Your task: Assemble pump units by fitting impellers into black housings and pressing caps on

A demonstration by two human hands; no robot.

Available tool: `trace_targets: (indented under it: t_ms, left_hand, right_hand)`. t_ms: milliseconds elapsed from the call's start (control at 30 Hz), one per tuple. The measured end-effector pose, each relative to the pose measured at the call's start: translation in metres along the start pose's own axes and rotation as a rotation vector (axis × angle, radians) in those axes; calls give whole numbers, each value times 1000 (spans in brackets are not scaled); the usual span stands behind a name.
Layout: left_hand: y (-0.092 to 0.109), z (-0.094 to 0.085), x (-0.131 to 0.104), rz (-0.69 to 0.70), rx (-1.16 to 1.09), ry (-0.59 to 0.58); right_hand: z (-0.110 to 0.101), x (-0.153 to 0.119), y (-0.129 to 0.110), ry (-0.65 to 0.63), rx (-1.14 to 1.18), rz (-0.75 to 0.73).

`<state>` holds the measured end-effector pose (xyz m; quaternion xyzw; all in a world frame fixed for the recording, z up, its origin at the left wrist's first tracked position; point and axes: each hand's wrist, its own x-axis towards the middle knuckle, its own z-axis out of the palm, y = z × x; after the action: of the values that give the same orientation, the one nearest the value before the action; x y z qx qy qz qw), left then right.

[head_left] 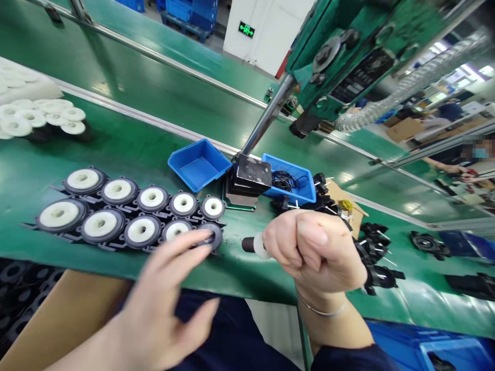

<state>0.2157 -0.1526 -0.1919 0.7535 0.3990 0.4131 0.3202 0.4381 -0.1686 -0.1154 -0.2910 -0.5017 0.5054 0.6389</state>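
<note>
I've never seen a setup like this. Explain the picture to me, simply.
There is no robot here: these are a person's own bare hands, seen by a camera worn on the head, looking forward and down at a green bench. The right hand is closed around a dark-tipped object; most of it is hidden. The left hand is open, fingertips at the last round black part of the front row; contact is unclear. The other nine round parts in the two rows carry white discs. Behind them sit a blue tray and a blue bin holding thin black loops. The green machine at upper right is mounted on a metal post.
</note>
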Motion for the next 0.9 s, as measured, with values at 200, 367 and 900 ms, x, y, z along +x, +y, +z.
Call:
trace_targets:
  t_ms: [200, 367, 900]
  left_hand:
    - [27, 119, 14, 195, -470, -405]
    - [22, 158, 13, 85, -621, -515]
    - [28, 156, 9, -42, -506, -484]
  right_hand:
    - [-13, -43, 4, 84, -169, -6]
    - [-29, -68, 16, 138, -244, 14]
    - [-39, -65, 20, 81, -133, -40]
